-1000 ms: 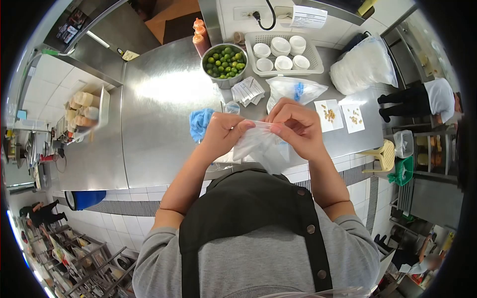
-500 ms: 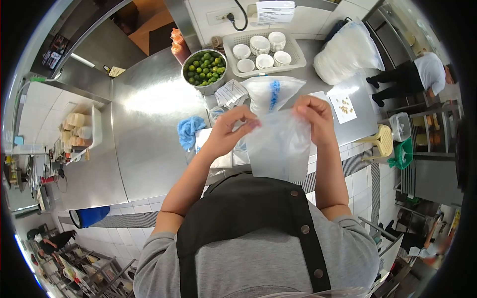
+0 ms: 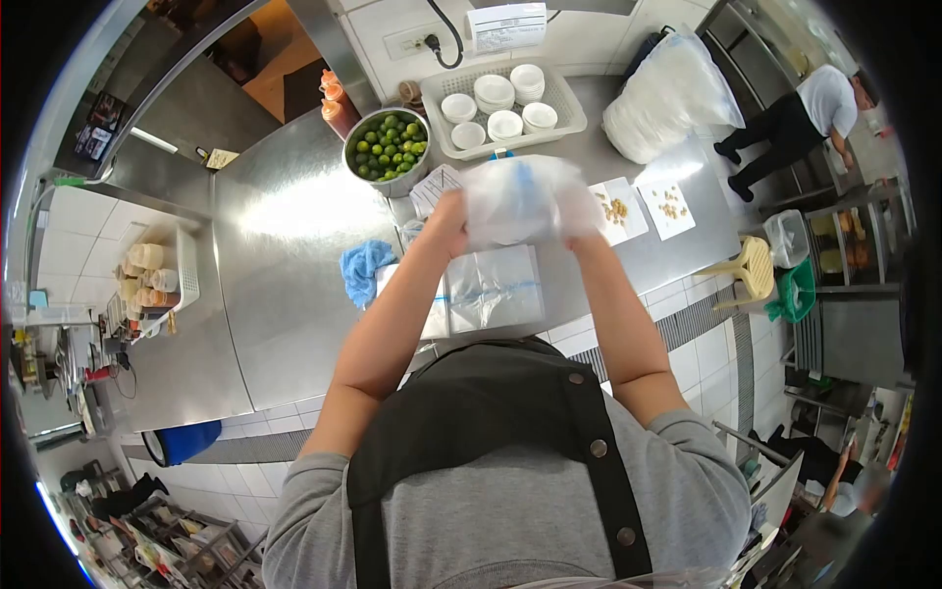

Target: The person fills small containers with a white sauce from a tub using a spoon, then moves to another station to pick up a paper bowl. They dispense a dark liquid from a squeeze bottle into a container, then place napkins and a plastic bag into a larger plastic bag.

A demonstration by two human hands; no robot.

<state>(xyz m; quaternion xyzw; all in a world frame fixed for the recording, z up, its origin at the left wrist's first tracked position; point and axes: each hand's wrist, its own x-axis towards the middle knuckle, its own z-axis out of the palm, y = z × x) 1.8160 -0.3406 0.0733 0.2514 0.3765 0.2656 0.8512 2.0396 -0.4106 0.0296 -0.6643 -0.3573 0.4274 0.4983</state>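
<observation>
A clear plastic bag [image 3: 515, 201], blurred by motion, is stretched between my two hands over the steel counter. My left hand [image 3: 449, 222] is closed on its left side, beside a stack of printed slips [image 3: 432, 187]. My right hand [image 3: 581, 218] is at its right side, its fingers smeared by motion but closed on the plastic. Behind the bag, a bag with blue print shows only faintly. Below my hands lies a flat plastic-wrapped pack [image 3: 500, 288] with a blue line. A blue cloth [image 3: 364, 271] sits left of the pack.
A pot of limes [image 3: 391, 149], a basket [image 3: 579, 120] of white bowls and sauce bottles [image 3: 336, 103] stand at the counter's back. Right are a large plastic sack [image 3: 667, 98] and papers with small pieces [image 3: 670, 208]. A person [image 3: 800, 128] stands beyond the counter at right.
Both hands have moved forward, away from my body, carrying the plastic bag over the printed bag. The flat pack below is now uncovered.
</observation>
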